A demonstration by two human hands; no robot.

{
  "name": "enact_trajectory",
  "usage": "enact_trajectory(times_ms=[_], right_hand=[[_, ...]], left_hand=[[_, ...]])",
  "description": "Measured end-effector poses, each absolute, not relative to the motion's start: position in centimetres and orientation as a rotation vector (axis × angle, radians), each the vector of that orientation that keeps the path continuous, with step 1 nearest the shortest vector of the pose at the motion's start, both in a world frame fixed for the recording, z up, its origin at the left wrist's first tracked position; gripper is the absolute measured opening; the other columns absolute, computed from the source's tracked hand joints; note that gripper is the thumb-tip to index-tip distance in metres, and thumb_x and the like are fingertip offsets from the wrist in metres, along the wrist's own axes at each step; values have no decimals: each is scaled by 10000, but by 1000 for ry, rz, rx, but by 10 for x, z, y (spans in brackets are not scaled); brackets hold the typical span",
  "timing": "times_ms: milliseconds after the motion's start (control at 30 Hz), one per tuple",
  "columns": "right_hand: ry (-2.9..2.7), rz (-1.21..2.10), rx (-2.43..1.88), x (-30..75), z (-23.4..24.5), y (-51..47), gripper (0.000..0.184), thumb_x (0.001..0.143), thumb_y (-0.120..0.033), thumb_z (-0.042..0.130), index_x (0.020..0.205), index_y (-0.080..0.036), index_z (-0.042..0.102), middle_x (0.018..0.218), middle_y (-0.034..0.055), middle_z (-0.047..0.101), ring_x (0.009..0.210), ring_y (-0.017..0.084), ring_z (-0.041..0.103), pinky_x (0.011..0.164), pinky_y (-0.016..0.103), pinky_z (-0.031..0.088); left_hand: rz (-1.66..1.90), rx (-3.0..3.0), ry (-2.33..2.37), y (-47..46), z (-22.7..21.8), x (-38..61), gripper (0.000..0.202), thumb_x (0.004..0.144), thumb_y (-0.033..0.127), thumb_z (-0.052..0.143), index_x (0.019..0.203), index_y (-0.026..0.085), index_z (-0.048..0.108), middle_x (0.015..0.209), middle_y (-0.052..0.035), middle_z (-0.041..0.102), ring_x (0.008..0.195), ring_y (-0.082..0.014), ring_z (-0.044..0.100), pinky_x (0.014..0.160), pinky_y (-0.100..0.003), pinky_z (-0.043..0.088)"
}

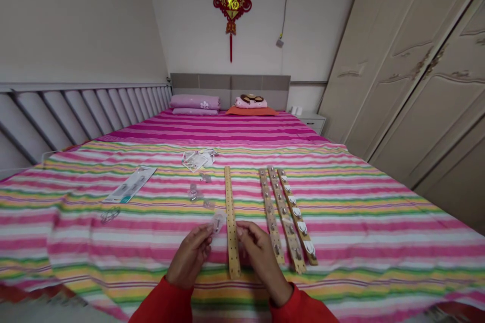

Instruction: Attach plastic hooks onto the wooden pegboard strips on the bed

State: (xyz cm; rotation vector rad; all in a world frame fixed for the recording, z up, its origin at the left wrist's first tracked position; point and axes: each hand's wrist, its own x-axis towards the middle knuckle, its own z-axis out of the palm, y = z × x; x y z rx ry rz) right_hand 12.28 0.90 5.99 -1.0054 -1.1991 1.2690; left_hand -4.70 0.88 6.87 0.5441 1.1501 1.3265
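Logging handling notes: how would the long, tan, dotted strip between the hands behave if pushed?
The strip is probably fairly stiff, lying so straight; likely light, being narrow; and apt to slide rather than roll, lying flat.

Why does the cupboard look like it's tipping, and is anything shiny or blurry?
In the head view, the tall cream panelled wardrobe leans, probably from wide-lens stretching; in that view, the gold character on the red knotted wall hanging glints, and the small clear plastic packet at the left hand is too soft to show its contents clearly.
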Motion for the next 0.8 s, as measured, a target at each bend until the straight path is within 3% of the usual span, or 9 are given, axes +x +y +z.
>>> enact_trajectory(times_ms=[133, 267, 433, 600, 800], right_hand=[[-1139, 1196, -1019, 126, 57, 7, 360, 723, -463, 673, 935, -173, 684, 686, 9, 608, 583, 136, 493, 560, 256, 425], [-1182, 1070, -1052, 128, 59, 3, 373, 630, -330, 752, 969, -187, 692, 838, 45, 642, 686, 168, 553, 569, 258, 460], [-1284, 1040, -1028, 127, 57, -3, 444, 610, -217, 748, 1049, -209, 683, 957, 64, 649, 833, 208, 599, 645, 279, 496], [-1202, 1166, -1012, 127, 48, -8, 357, 629, -306, 762, 955, -175, 701, 847, 67, 680, 783, 206, 616, 657, 292, 491], [-1052, 1398, -937, 129, 44, -14, 344, 605, -477, 780, 726, -164, 704, 636, 22, 673, 563, 132, 566, 541, 250, 443]], left_hand=[[1353, 1231, 1422, -1, 74, -38, 272, 661, 401, 716, 790, 167, 660, 718, -22, 657, 659, -135, 584, 606, -228, 477], [1240, 1868, 1636, -9, 87, -34, 195, 736, 347, 622, 873, 211, 648, 691, -5, 644, 631, -147, 574, 626, -266, 466], [1100, 2095, 1618, -17, 98, -29, 172, 743, 265, 585, 909, 225, 611, 703, 12, 654, 657, -151, 609, 650, -275, 468], [1161, 1970, 1518, -17, 101, -26, 182, 724, 261, 580, 896, 206, 606, 685, 10, 634, 654, -144, 604, 635, -267, 491], [1242, 1592, 1430, -10, 98, -21, 270, 670, 320, 634, 896, 172, 623, 679, 2, 621, 642, -135, 592, 606, -257, 496]])
